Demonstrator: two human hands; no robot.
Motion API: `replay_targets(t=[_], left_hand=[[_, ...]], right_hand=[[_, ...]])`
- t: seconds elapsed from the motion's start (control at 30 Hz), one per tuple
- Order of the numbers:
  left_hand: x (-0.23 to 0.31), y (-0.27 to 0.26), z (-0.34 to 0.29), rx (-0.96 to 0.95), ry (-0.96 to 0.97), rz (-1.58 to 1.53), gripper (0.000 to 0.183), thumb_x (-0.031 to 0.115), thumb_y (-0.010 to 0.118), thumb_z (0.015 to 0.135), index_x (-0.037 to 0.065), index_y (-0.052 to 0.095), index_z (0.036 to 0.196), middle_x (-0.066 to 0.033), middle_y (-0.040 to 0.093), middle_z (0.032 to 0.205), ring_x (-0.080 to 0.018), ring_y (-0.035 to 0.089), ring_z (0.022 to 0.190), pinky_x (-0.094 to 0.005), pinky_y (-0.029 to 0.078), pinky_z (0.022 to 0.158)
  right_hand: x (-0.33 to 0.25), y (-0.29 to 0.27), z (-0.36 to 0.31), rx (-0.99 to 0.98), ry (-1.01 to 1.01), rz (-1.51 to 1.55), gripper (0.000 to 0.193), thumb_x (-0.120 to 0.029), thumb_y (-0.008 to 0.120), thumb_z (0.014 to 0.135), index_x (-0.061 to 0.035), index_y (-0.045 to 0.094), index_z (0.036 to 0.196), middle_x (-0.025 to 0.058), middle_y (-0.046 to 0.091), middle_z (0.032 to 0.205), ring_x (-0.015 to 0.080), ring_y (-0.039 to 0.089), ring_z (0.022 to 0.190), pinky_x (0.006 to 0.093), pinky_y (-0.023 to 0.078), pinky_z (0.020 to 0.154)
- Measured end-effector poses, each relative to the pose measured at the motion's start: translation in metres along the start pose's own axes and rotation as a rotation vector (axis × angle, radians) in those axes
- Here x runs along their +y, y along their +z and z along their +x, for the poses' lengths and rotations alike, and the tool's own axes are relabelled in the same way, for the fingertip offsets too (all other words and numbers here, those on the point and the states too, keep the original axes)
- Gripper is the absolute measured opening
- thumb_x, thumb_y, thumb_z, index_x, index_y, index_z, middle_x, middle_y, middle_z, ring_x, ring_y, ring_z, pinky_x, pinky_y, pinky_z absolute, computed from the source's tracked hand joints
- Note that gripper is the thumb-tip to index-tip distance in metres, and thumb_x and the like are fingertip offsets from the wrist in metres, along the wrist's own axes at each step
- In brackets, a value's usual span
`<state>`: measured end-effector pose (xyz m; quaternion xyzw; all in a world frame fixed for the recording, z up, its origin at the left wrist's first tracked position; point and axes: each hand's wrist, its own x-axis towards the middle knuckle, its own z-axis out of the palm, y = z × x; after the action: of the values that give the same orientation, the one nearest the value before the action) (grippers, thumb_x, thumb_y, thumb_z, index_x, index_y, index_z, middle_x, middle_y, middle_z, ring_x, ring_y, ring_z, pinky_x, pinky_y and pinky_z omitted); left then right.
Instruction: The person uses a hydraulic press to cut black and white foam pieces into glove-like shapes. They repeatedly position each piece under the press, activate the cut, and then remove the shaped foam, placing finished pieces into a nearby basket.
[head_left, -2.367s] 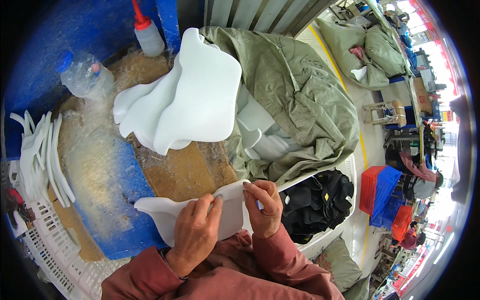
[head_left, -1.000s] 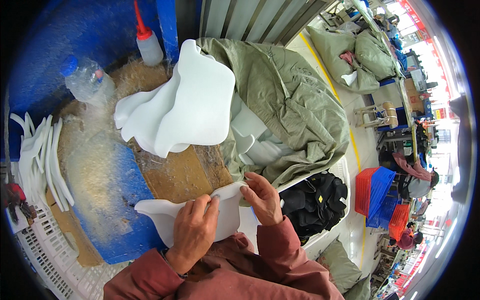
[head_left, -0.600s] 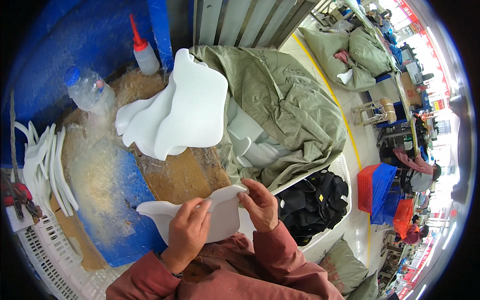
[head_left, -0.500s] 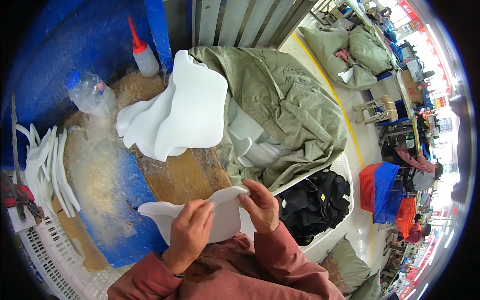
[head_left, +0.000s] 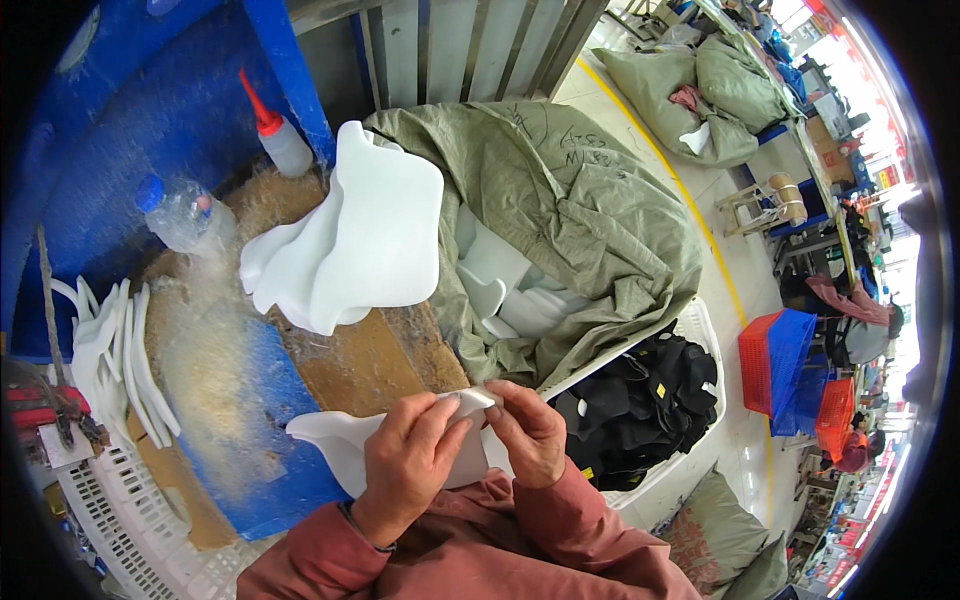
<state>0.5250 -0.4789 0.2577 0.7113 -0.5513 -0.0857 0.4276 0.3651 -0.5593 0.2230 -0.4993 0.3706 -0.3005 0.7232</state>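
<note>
Both hands hold one white foam piece (head_left: 330, 440) just above my lap. My left hand (head_left: 405, 470) covers its middle, fingers curled over the top edge. My right hand (head_left: 525, 430) pinches the piece's right end (head_left: 470, 400) between thumb and fingers. Ahead on the wooden bench lies a stack of similar white foam pieces (head_left: 350, 240). More white pieces (head_left: 500, 285) show inside the open green sack (head_left: 590, 220).
A clear plastic bottle (head_left: 185, 215) and a red-nozzled squeeze bottle (head_left: 280, 140) stand at the bench's back. Thin white strips (head_left: 110, 350) lie at left above a white crate (head_left: 140, 530). A white basket of black items (head_left: 640, 420) sits at right. Red and blue crates (head_left: 790, 370) stand farther right.
My hands shifted slightly on the foam piece: the right fingers have slid to its right tip, and the piece sits a little higher. The view has tilted a bit.
</note>
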Motion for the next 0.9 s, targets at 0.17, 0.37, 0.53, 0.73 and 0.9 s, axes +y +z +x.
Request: replay_targets(t=[0.17, 0.37, 0.53, 0.73, 0.9], left_hand=[[0.005, -0.004, -0.001, -0.025, -0.018, 0.006, 0.034, 0.003, 0.083, 0.084, 0.004, 0.066, 0.113, -0.0118, 0.066, 0.101, -0.0271, 0.069, 0.074, -0.0347, 0.056, 0.058], [0.005, -0.001, -0.004, 0.015, 0.006, 0.006, 0.028, -0.002, 0.079, 0.086, 0.004, 0.067, 0.110, -0.0115, 0.067, 0.098, -0.0266, 0.071, 0.074, -0.0344, 0.057, 0.058], [0.005, 0.002, -0.009, 0.054, 0.005, -0.023, 0.026, -0.003, 0.078, 0.086, 0.005, 0.068, 0.108, -0.0114, 0.068, 0.097, -0.0265, 0.071, 0.074, -0.0340, 0.058, 0.059], [0.007, 0.000, -0.015, 0.073, -0.029, -0.039, 0.024, 0.000, 0.081, 0.085, 0.004, 0.069, 0.106, -0.0114, 0.070, 0.099, -0.0301, 0.072, 0.078, -0.0377, 0.059, 0.063], [0.006, -0.001, -0.018, 0.089, -0.015, -0.053, 0.024, -0.003, 0.079, 0.086, 0.004, 0.068, 0.107, -0.0108, 0.068, 0.099, -0.0239, 0.069, 0.074, -0.0332, 0.057, 0.061]], right_hand=[[-0.003, 0.007, -0.006, 0.005, 0.001, 0.064, 0.033, 0.002, 0.064, 0.101, 0.0047, 0.063, 0.133, 0.0098, 0.071, 0.122, 0.0138, 0.065, 0.110, 0.0279, 0.053, 0.094], [-0.002, 0.009, -0.011, 0.013, 0.042, 0.028, 0.033, 0.000, 0.065, 0.101, 0.0057, 0.063, 0.133, 0.0097, 0.072, 0.121, 0.0136, 0.065, 0.110, 0.0293, 0.053, 0.095], [0.000, 0.013, -0.013, 0.054, 0.056, 0.050, 0.032, -0.002, 0.065, 0.101, 0.0054, 0.064, 0.131, 0.0089, 0.072, 0.118, 0.0129, 0.065, 0.107, 0.0285, 0.053, 0.094], [-0.003, 0.017, -0.014, 0.067, 0.061, 0.061, 0.030, -0.002, 0.067, 0.100, 0.0052, 0.066, 0.129, 0.0075, 0.073, 0.116, 0.0119, 0.065, 0.105, 0.0275, 0.053, 0.093], [-0.004, 0.020, -0.014, 0.082, 0.041, 0.088, 0.029, -0.002, 0.066, 0.101, 0.0044, 0.066, 0.129, 0.0055, 0.073, 0.113, 0.0101, 0.065, 0.100, 0.0259, 0.053, 0.088]])
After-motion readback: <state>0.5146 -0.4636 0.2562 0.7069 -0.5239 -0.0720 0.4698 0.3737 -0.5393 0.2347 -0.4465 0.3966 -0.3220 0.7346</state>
